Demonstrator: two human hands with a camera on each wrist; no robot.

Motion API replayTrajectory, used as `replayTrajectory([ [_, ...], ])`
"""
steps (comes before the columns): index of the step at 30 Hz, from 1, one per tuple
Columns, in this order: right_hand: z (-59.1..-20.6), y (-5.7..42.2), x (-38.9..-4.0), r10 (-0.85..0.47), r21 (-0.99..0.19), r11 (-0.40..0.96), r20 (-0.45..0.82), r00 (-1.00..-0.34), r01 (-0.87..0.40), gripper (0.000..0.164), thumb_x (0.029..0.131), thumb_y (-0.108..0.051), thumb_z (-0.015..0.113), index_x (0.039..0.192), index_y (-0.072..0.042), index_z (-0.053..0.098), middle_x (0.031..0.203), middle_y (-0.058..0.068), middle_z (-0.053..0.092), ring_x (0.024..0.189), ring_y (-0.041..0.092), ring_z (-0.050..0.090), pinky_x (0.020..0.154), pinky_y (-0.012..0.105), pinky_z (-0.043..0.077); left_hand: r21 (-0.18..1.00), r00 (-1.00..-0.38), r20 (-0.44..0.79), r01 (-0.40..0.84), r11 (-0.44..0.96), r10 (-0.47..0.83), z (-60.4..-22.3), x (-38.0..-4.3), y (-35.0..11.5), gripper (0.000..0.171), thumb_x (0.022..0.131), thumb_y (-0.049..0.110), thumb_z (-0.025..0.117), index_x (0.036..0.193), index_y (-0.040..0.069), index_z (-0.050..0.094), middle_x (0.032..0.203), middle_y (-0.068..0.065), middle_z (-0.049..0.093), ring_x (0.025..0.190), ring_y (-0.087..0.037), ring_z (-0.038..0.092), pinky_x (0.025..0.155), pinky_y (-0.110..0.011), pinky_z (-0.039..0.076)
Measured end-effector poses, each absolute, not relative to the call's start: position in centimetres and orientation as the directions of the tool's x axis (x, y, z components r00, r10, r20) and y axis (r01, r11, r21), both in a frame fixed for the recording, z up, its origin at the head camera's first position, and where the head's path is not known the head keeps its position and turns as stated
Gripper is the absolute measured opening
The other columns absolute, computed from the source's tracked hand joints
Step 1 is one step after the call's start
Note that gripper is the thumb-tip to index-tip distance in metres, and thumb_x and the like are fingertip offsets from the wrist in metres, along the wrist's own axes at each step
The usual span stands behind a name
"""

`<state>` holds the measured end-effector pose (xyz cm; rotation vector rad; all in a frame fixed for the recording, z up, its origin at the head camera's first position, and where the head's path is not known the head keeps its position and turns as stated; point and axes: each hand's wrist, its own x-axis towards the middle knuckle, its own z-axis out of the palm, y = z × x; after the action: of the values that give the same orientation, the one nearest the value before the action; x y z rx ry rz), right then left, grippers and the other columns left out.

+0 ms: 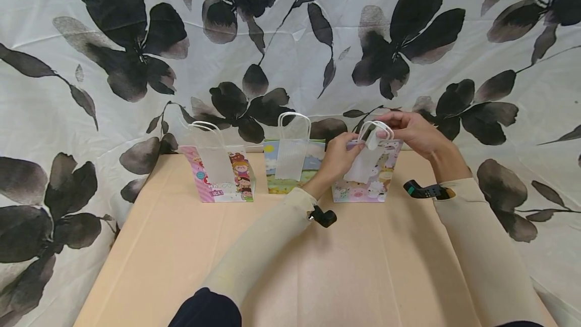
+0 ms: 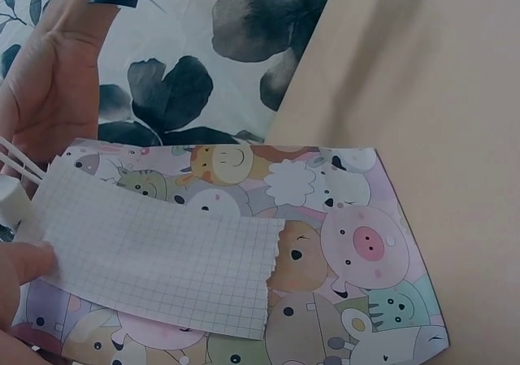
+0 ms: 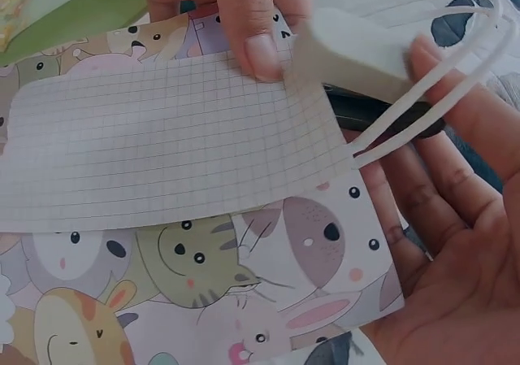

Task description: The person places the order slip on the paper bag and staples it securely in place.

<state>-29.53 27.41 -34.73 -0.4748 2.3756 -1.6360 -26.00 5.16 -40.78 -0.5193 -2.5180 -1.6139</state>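
A paper bag with cartoon animals (image 1: 381, 178) stands at the right of the row, its white cord handles (image 3: 455, 80) up. Over its front lies a strip of squared paper (image 2: 162, 259) with a torn lower end. My left hand (image 1: 338, 158) pinches the bag and strip at the top edge, thumb in front. At the rim, my right hand (image 1: 415, 132) holds a small white-and-black stapler (image 3: 357, 56) between thumb and fingers, near the handles. The stapler's white upper part sits over the strip's top end; the dark part is mostly hidden beneath.
Left of this bag stand a meadow-print bag (image 1: 315, 163) and a pink cartoon bag (image 1: 204, 168), both with white handles and a paper strip on the front. All are near the back of the beige table (image 1: 336, 266), before a floral cloth (image 1: 317, 54).
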Motion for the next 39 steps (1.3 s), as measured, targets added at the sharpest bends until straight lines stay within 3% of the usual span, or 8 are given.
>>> replayTrajectory([
  [10, -35.2, 28.4, -29.7, -0.452, -0.976, 0.159, 0.065, -0.89, -0.152, 0.033, 0.095, 0.003, 0.067, 0.124, -0.011, 0.068, 0.106, -0.003, 0.073, 0.094, 0.012, 0.069, 0.085, 0.025, 0.054, 0.878, -0.941, 0.257, 0.323, 0.354, 0.221, -40.8, -26.1, 5.2, 0.032, 0.102, 0.016, 0.063, 0.131, 0.003, 0.067, 0.121, -0.008, 0.065, 0.116, -0.02, 0.067, 0.091, -0.025, 0.055],
  [18, -35.1, 28.0, -29.8, -0.452, -0.967, 0.214, 0.027, -0.891, -0.137, 0.033, 0.095, 0.001, 0.068, 0.125, -0.012, 0.069, 0.108, -0.004, 0.073, 0.095, 0.014, 0.068, 0.084, 0.028, 0.054, 0.878, -0.937, 0.265, 0.332, 0.345, 0.226, -40.8, -26.1, 5.1, 0.032, 0.102, 0.015, 0.063, 0.132, 0.004, 0.066, 0.121, -0.008, 0.065, 0.118, -0.02, 0.066, 0.093, -0.024, 0.054],
  [31, -34.9, 27.9, -29.8, -0.465, -0.979, 0.158, 0.042, -0.884, -0.129, 0.032, 0.094, 0.005, 0.067, 0.122, -0.011, 0.069, 0.107, -0.002, 0.072, 0.094, 0.014, 0.068, 0.085, 0.027, 0.054, 0.877, -0.936, 0.265, 0.334, 0.346, 0.232, -40.6, -26.1, 5.1, 0.032, 0.102, 0.017, 0.063, 0.132, 0.005, 0.067, 0.116, -0.007, 0.065, 0.118, -0.022, 0.066, 0.093, -0.027, 0.055],
  [39, -35.0, 27.4, -29.6, -0.41, -0.963, 0.242, 0.012, -0.912, -0.121, 0.03, 0.093, -0.002, 0.072, 0.121, -0.014, 0.069, 0.107, -0.004, 0.072, 0.096, 0.013, 0.067, 0.083, 0.026, 0.055, 0.877, -0.932, 0.281, 0.346, 0.333, 0.228, -40.8, -26.1, 5.1, 0.031, 0.102, 0.013, 0.062, 0.131, 0.006, 0.067, 0.12, -0.008, 0.066, 0.119, -0.022, 0.066, 0.096, -0.026, 0.053],
])
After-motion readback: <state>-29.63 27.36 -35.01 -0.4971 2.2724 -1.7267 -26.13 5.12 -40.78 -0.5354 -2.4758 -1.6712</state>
